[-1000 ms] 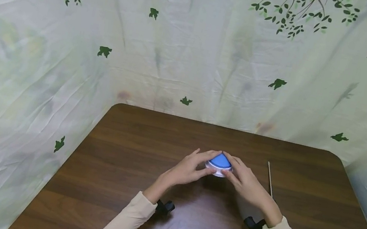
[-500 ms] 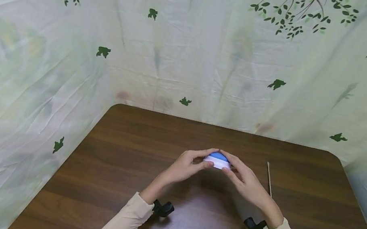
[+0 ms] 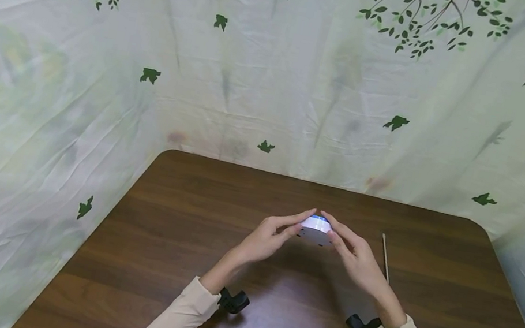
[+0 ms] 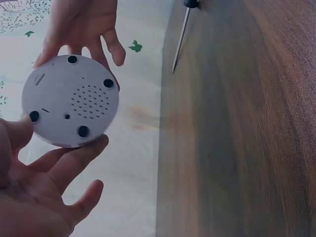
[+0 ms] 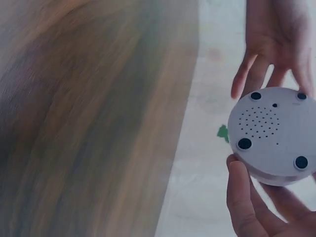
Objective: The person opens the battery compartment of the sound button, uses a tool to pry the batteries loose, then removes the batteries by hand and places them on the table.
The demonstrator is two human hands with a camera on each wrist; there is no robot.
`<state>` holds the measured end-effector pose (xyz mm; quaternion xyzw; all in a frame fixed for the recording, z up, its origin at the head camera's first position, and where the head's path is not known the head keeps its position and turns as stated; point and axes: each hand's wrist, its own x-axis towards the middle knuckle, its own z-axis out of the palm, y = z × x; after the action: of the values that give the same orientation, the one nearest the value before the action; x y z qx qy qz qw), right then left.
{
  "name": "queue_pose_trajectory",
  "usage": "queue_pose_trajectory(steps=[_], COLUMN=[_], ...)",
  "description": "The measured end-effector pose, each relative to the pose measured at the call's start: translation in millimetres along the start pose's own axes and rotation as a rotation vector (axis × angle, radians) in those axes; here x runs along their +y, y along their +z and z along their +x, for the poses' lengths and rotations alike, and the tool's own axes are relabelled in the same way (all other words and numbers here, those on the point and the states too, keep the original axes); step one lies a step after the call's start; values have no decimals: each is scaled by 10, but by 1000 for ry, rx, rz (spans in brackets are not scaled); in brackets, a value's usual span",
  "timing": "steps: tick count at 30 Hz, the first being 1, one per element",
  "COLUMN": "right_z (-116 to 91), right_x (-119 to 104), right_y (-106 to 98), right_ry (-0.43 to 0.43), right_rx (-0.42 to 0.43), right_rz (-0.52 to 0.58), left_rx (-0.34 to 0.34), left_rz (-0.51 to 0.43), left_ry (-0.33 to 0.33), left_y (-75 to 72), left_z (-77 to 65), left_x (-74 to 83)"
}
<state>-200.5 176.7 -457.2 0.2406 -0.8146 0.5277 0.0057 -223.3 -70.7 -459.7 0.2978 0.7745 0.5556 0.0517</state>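
A round buzzer button point(image 3: 316, 229) with a blue dome and white base is held up over the table between both hands. My left hand point(image 3: 266, 237) grips its left edge, thumb below and fingers above. On the opposite edge my right hand point(image 3: 356, 258) grips it the same way. The left wrist view shows its flat underside point(image 4: 69, 101) tipped toward me, with dark round feet, a patch of small speaker holes and a small screw hole. That same underside point(image 5: 271, 131) fills the right side of the right wrist view; the blue dome is hidden there.
A screwdriver point(image 4: 181, 39) with a thin metal shaft and dark handle lies on the brown wooden table point(image 3: 215, 191), right of the hands. Its handle is hidden by the right arm in the head view. A leaf-printed white cloth point(image 3: 309, 78) hangs behind the table.
Both hands have lifted the buzzer button slightly and tilted it back, so its underside now faces me and the blue dome is mostly turned away. The screwdriver has not moved.
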Motion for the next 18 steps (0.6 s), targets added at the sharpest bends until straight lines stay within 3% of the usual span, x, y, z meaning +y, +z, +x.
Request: queue_pose_trajectory(steps=[5, 9, 18], right_z=[11, 10, -17], right_x=[-14, -18, -10], right_y=[-17, -35, -87], right_ry=[124, 172, 80], right_rx=[12, 13, -64], right_rz=[147, 245, 298], left_rx=[-26, -56, -50], left_rz=[-50, -73, -195], left_ry=[58, 104, 44], left_y=[13, 10, -58], left_z=[23, 38, 25], left_x=[-2, 6, 37])
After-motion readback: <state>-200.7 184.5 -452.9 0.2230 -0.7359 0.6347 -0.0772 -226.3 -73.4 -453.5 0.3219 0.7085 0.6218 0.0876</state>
